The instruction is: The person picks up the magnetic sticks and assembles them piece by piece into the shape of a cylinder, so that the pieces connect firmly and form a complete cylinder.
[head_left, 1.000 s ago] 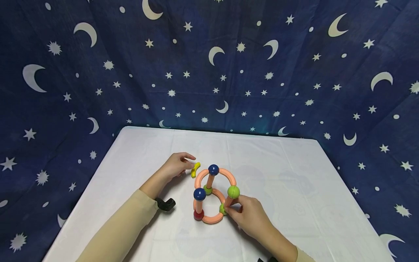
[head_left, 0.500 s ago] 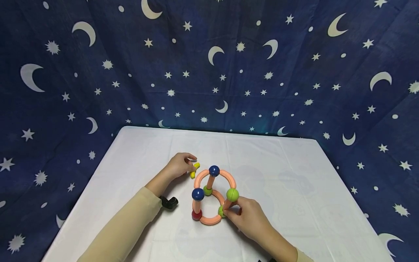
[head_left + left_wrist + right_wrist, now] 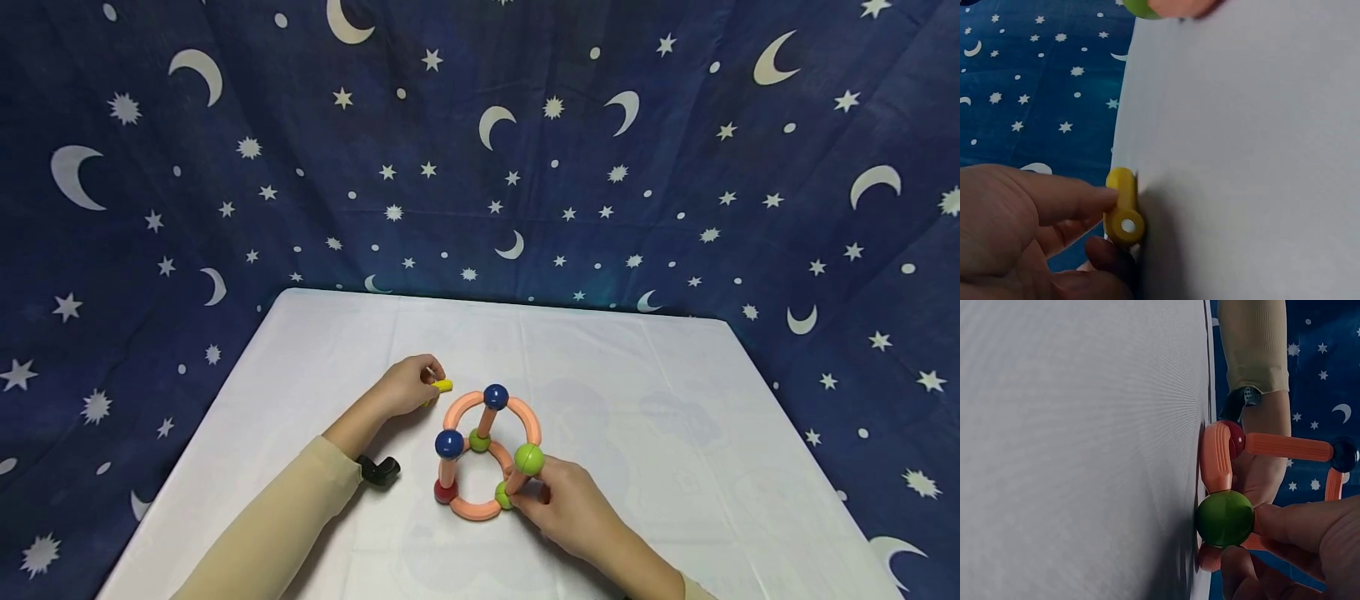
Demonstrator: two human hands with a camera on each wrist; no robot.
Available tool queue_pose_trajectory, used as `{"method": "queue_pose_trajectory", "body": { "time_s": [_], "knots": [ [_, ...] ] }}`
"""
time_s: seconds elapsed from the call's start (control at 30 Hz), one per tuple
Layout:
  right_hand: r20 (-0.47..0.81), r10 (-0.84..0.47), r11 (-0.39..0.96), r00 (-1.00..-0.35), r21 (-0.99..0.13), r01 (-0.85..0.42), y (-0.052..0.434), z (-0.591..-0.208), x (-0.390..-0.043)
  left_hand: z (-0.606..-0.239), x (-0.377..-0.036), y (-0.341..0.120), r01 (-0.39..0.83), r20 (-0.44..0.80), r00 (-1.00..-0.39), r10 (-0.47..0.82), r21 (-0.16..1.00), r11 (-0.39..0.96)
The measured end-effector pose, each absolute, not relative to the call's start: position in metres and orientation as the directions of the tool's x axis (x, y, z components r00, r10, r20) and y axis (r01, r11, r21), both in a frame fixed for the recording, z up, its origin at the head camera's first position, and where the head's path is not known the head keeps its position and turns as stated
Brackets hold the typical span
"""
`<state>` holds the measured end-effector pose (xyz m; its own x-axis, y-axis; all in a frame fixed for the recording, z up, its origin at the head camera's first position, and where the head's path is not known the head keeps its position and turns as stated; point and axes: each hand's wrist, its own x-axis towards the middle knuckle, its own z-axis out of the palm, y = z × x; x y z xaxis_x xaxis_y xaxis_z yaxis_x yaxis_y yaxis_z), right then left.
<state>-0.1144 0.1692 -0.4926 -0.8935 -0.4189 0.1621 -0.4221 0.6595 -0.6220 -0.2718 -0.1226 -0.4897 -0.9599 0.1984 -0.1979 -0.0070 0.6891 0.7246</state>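
Left hand (image 3: 405, 385) now pinches yellow piece (image 3: 442, 385), lifted off tabletop (image 3: 675, 417); right hand (image 3: 570, 500) fingers still grip toy frame (image 3: 487, 450) post.

A white table (image 3: 660, 433) fills the near part. A big dark blue cloth (image 3: 465, 142) with white moons and stars hangs behind it and down both sides.

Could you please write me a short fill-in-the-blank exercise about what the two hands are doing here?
1. The left hand pinches a small ____ piece.
2. The right hand grips an orange rod topped by a ____ ball.
3. The toy frame stands on a ____ tablecloth.

Missing words: yellow; green; white
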Motion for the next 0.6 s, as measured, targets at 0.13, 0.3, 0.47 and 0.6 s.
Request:
{"method": "queue_pose_trajectory", "body": {
  "time_s": [0.13,0.3,0.47,0.6],
  "knots": [
    [0.187,-0.427,0.646,-0.885,-0.622,-0.443,0.169,-0.493,-0.114,-0.490,-0.270,-0.124,-0.002,-0.197,-0.964,0.181,0.682,0.731],
    [0.179,-0.425,0.642,-0.887,-0.631,-0.435,0.169,-0.493,-0.114,-0.487,-0.269,-0.125,0.007,-0.195,-0.965,0.177,0.653,0.757],
    [0.175,-0.427,0.637,-0.887,-0.638,-0.432,0.167,-0.494,-0.114,-0.486,-0.268,-0.130,-0.018,-0.214,-0.959,0.187,0.702,0.712],
    [0.191,-0.417,0.640,-0.889,-0.633,-0.436,0.164,-0.495,-0.113,-0.488,-0.268,-0.135,-0.035,-0.203,-0.964,0.173,0.740,0.671]
  ]
}}
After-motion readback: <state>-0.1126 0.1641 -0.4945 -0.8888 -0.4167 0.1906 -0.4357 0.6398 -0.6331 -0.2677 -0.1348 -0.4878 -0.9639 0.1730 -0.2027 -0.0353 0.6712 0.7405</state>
